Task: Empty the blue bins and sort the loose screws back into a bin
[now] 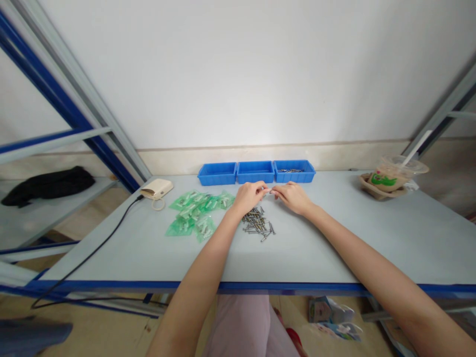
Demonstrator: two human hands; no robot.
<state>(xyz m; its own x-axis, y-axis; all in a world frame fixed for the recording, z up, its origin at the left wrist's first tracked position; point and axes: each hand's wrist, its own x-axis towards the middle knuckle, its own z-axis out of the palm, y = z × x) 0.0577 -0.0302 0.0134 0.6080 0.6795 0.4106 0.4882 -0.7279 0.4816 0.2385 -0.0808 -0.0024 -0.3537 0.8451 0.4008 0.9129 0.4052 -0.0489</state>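
My left hand (pixel 252 195) and my right hand (pixel 293 197) meet fingertip to fingertip above the table, just in front of the blue bins. My right fingers pinch a small shiny piece that looks like a screw (pixel 271 191). The left fingertips are pressed together right beside it; what they grip is too small to tell. Below the hands lies a loose pile of metal screws (pixel 258 224), partly hidden by my left wrist. Left of that pile are several green plastic bags (pixel 193 210) with small white and metal pieces inside.
Three blue bins stand along the wall: left bin (pixel 217 174), middle bin (pixel 255 172), right bin (pixel 303 176) with some screws inside. A cream device (pixel 157 188) with a black cable (pixel 100 246) sits at left. A drink cup (pixel 388 177) stands in a brown holder (pixel 379 193) at right.
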